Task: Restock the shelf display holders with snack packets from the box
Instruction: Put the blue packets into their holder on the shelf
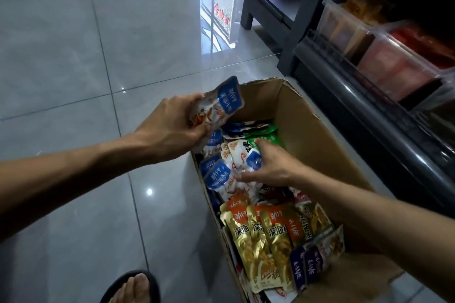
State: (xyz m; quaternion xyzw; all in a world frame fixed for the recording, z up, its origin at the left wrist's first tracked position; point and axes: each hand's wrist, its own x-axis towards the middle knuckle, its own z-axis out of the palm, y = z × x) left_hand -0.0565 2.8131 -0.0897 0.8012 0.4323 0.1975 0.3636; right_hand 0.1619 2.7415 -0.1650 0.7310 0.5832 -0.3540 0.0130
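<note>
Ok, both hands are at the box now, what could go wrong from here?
The left hand grips a small stack of blue-and-white packets by one end above the cardboard box; one could slide out. The right hand, reaching among mixed packets, might pick a green packet instead of a matching one.

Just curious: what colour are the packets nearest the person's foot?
Gold packets with orange tops, seen in the head view.

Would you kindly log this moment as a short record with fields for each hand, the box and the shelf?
left hand: holds a bunch of blue-and-white packets above the box
right hand: inside the box, fingers on a blue-and-white packet
box: open cardboard, on the floor, holding mixed packets; gold packets nearest the camera
shelf holders: clear bins to the right, contents dim
</note>
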